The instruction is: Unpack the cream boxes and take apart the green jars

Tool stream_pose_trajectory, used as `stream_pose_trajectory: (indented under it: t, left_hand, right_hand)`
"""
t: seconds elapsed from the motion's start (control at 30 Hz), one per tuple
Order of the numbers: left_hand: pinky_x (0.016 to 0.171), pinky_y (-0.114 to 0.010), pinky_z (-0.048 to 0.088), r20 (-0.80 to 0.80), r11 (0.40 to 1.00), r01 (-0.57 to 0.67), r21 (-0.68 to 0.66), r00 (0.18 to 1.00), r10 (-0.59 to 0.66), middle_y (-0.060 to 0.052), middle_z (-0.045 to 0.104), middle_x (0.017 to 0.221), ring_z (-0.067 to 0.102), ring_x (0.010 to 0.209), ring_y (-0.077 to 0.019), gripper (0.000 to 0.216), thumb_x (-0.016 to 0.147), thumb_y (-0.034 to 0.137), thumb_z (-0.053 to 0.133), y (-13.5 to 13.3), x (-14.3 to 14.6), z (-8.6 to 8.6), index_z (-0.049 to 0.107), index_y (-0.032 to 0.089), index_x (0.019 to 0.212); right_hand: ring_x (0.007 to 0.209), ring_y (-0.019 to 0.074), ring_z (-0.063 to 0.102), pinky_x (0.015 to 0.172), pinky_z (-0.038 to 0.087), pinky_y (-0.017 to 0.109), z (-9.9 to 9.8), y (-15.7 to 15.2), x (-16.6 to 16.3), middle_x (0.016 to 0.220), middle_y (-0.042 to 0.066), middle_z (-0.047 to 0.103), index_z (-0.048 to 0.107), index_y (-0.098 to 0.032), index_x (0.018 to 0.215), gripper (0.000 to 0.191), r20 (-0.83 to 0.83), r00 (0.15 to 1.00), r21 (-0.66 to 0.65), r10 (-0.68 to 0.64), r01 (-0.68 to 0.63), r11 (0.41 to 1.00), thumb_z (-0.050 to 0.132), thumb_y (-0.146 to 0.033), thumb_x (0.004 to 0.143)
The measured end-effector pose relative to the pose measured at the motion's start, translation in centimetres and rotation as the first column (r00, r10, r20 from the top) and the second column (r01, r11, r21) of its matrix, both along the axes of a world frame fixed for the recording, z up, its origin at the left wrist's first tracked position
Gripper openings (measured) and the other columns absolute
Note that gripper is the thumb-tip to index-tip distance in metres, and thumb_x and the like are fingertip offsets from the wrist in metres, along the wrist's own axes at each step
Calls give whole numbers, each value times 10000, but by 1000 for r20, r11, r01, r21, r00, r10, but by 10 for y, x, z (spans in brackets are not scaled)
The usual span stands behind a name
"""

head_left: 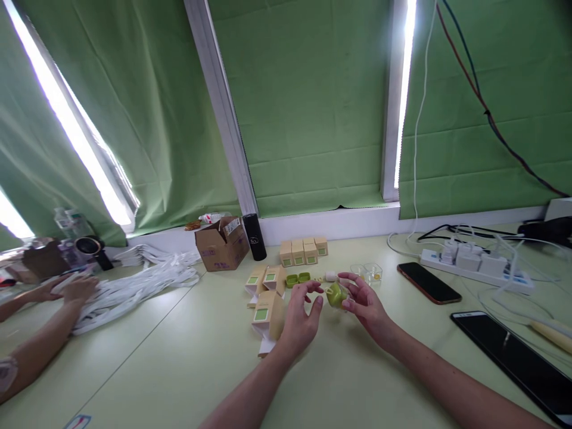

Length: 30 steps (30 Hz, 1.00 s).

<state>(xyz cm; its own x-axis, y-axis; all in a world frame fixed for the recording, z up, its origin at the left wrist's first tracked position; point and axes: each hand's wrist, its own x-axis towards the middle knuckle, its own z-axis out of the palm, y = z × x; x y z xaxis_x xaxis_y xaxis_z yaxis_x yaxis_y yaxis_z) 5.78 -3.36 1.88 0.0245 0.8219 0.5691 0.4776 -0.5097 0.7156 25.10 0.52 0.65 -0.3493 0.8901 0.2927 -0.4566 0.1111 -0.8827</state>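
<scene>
My right hand (pixel 364 304) grips a small, shiny green rounded object (pixel 336 294) between thumb and fingers, with some clear plastic showing around it. Just left of that object, my left hand (pixel 304 313) is held with its thumb and fingers apart and nothing visible between them. Beside the left hand lie open kraft-paper boxes (pixel 269 314) with green labels. A small open green case (pixel 297 279) sits beyond the left fingers. Behind the right hand are a small white piece (pixel 330 276) and clear plastic containers (pixel 366 273) with tiny yellow bits inside.
Several closed kraft boxes (pixel 304 252) stand near the wall, with a black cylinder (pixel 254 237) and cardboard box (pixel 222 244) to their left. Two phones (pixel 429 282) and a power strip (pixel 476 269) lie right. A co-worker's hands (pixel 75 289) handle white strips (pixel 134 289) at left.
</scene>
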Motion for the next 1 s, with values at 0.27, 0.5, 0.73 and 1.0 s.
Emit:
stream_pose_trajectory:
  t: [0.27, 0.5, 0.73, 1.0]
  left_hand:
    - [868, -369, 554, 50, 1000, 15, 19, 999, -16, -78, 688, 1097, 651, 1054, -227, 191, 896, 153, 644, 0, 4, 2, 655, 222, 1074]
    - [874, -375, 541, 88, 996, -15, 84, 996, 7, -63, 710, 985, 651, 995, -228, 78, 883, 139, 665, 4, 3, 2, 656, 217, 880]
    - [920, -403, 533, 49, 987, -48, 151, 998, 41, -77, 727, 1045, 653, 1060, -245, 125, 920, 149, 617, 0, 4, 3, 596, 226, 825]
    - [904, -389, 531, -31, 986, -42, 159, 998, 48, -81, 712, 1086, 658, 1053, -237, 123, 951, 141, 550, -1, 4, -2, 567, 233, 870]
  right_hand:
    - [1075, 270, 681, 890, 578, 406, -7, -3, -8, 1204, 77, 687, 515, -311, 1298, 664, 158, 957, 234, -241, 201, 951, 866, -346, 736]
    - [1178, 261, 646, 945, 558, 396, -8, -6, -9, 1246, 70, 681, 509, -322, 1319, 624, 190, 945, 308, -266, 200, 930, 802, -227, 777]
    - [1264, 285, 612, 957, 569, 427, -9, -8, -11, 1296, 93, 654, 524, -302, 1326, 556, 281, 915, 375, -291, 175, 910, 749, -242, 821]
    - [1218, 296, 632, 955, 565, 466, -14, -4, -12, 1272, 96, 676, 554, -288, 1321, 531, 349, 866, 445, -357, 182, 877, 739, -271, 823]
